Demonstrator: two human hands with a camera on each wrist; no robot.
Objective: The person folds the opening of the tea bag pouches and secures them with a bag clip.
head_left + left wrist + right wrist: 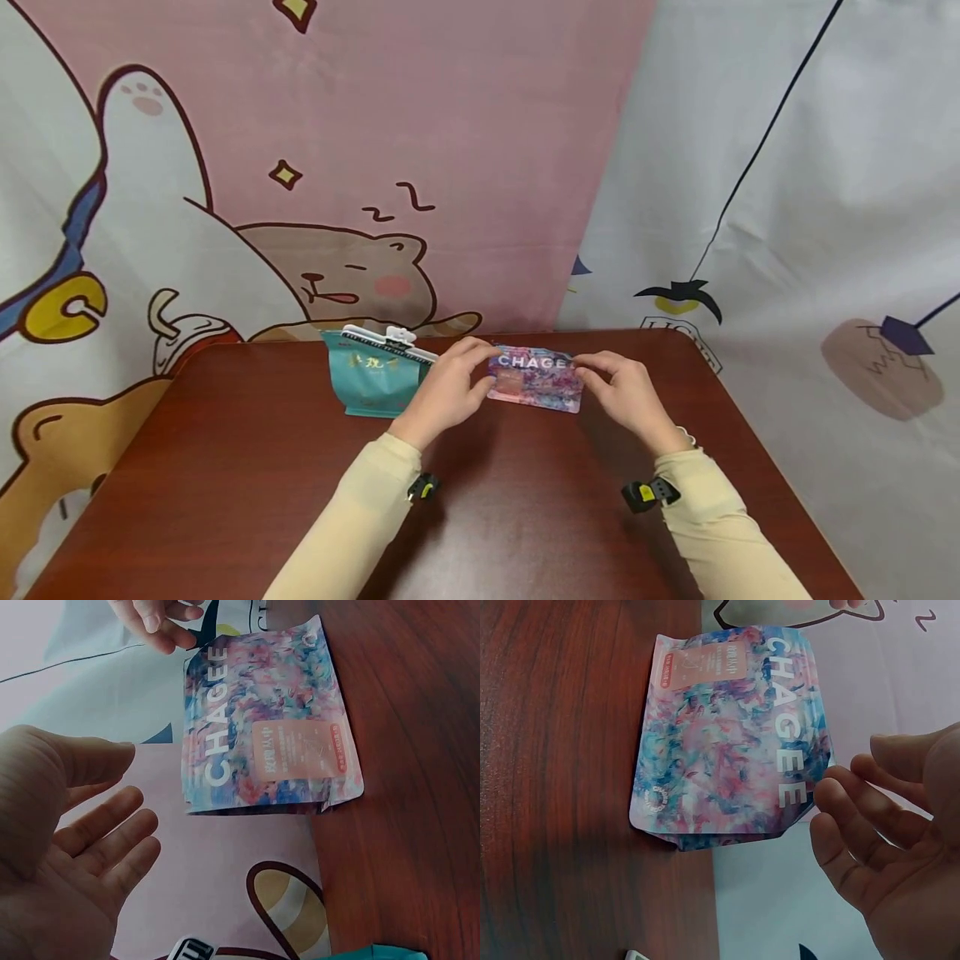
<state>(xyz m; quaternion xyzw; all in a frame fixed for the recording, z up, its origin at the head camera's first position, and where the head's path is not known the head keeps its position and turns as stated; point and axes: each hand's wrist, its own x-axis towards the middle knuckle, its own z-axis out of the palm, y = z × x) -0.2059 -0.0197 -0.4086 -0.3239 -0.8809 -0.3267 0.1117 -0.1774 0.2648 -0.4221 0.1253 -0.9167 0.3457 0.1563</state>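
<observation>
Pink-and-blue foil-like pouch (534, 382) stood right of teal rectangular bag (372, 385)
Seemingly propped by its base, it is flanked by spread left hand (444, 392) and loosely bent right hand (630, 398); nothing is pinched.

Pouch (535, 383) swirled in pink, blue and purple, with white lettering (786, 724) and a salmon label (296, 750). At left, a teal bag (375, 387) with gold print (372, 362) and a white-and-black clip (402, 336). Cream sleeves (352, 508); red-brown, dark-streaked worktop (225, 483); far cartoon-printed backdrop (487, 167), pink and white.
</observation>
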